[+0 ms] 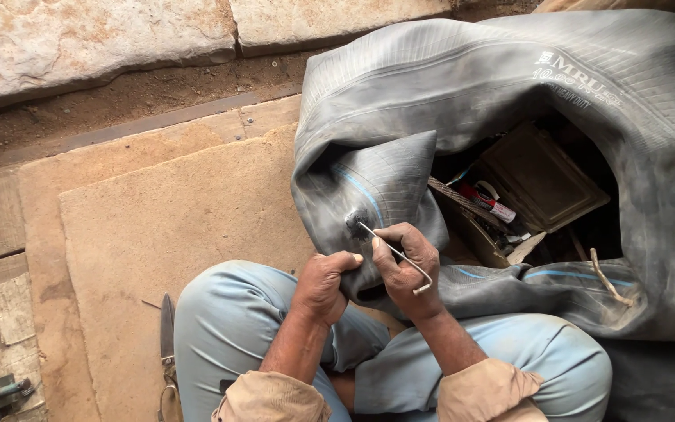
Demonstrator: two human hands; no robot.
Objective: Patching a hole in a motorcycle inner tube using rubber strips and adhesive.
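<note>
A large grey rubber inner tube point(509, 86) lies folded over my knees and the floor. One fold of it point(376, 187), with a blue line and a dark scuffed spot point(357, 221), rests on my lap. My left hand point(323, 285) grips the fold from below. My right hand point(404, 266) holds a thin bent metal tool point(396, 254), its tip touching the dark spot.
Inside the tube's loop sit a dark flat tin point(541, 176), a red and white tube point(487, 202) and other small items. Scissors point(167, 344) lie on the brown board point(158, 227) by my left knee. Stone slabs point(95, 39) run along the top.
</note>
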